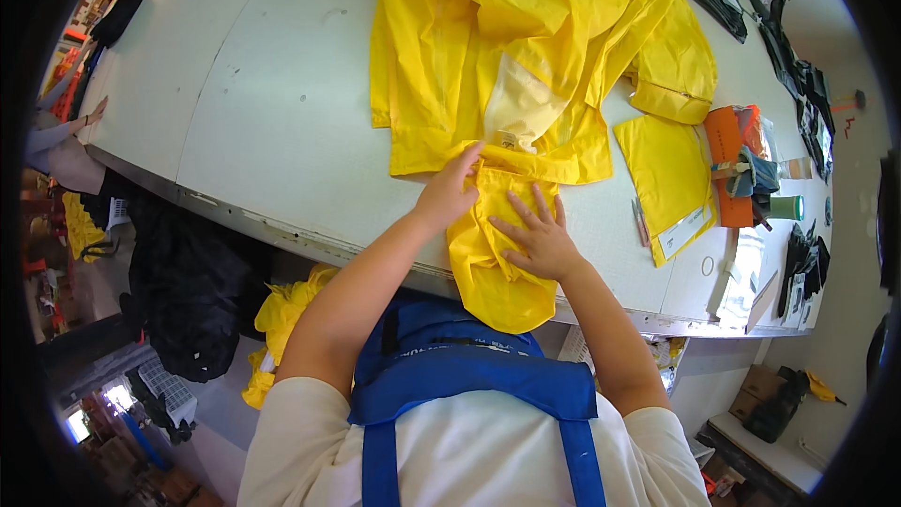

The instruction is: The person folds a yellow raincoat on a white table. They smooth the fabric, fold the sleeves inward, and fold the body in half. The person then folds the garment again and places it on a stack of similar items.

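Note:
A yellow garment (pixel 439 56) of smooth, raincoat-like fabric lies spread on the table, its pale lining (pixel 526 99) and a small label showing near the hem. At its near end, a yellow fabric piece (pixel 502 296) droops over the table's front edge; whether it is a hood or another part I cannot tell. My left hand (pixel 452 192) is closed on the garment's edge where this piece meets it, thumb and fingers at the fold. Flat on the near piece rests my right hand (pixel 542 242), its fingers spread and holding nothing.
To the right lie a folded yellow piece (pixel 657 169), a pen-like tool (pixel 641 222) and an orange box (pixel 730 145) with small items. Dark garments line the far right edge. Another person's hand (pixel 97 111) rests at the table's left end. Black fabric (pixel 192 291) hangs below the table.

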Demonstrator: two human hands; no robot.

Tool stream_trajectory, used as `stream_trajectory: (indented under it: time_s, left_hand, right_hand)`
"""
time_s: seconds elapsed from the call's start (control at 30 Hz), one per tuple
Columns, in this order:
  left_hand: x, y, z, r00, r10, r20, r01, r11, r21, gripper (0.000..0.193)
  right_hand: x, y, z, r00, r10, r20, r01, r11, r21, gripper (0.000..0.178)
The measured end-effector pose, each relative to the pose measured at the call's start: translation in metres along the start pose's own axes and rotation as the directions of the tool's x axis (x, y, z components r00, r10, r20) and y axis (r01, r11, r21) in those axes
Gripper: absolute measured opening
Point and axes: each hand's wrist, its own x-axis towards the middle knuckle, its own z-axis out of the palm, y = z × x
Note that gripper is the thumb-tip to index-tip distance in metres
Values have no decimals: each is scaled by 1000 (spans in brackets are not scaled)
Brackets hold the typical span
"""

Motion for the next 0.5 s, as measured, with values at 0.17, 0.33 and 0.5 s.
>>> stream_trajectory:
  time_s: [0.17, 0.33, 0.5]
  left_hand:
    - [-31, -4, 19, 895, 355, 271, -446, 740, 503, 39]
    - [-37, -6, 30, 956, 293, 36, -269, 815, 513, 46]
    - [-10, 6, 40, 941, -90, -325, 208, 913, 350, 52]
  right_hand:
    - [-5, 5, 1, 999, -53, -5, 53, 991, 123, 45]
    - [-5, 27, -7, 881, 302, -365, -172, 922, 347, 48]
    - [-3, 77, -13, 628, 500, -596, -417, 863, 285, 49]
